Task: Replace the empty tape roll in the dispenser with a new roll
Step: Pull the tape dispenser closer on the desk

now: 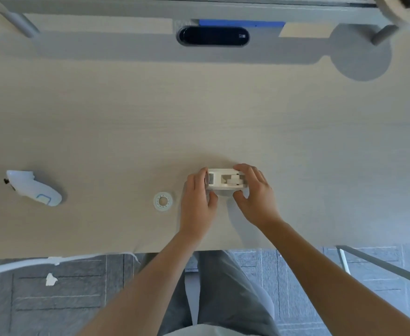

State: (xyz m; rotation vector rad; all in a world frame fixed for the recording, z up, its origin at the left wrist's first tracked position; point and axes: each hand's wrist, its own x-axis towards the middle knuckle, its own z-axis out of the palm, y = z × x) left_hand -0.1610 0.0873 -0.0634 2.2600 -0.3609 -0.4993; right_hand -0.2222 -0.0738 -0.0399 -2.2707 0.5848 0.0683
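Both your hands, left hand point(199, 200) and right hand point(256, 195), clasp the dispenser point(224, 180) on the surface point(223, 117); yank the core carelessly and it could skid into the new roll point(163, 202).

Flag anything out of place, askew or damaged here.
Little stands out. The dispenser sits upright on the desk between both hands, and the new roll lies flat beside it. The only oddity is a torn white scrap on the floor below the desk edge.
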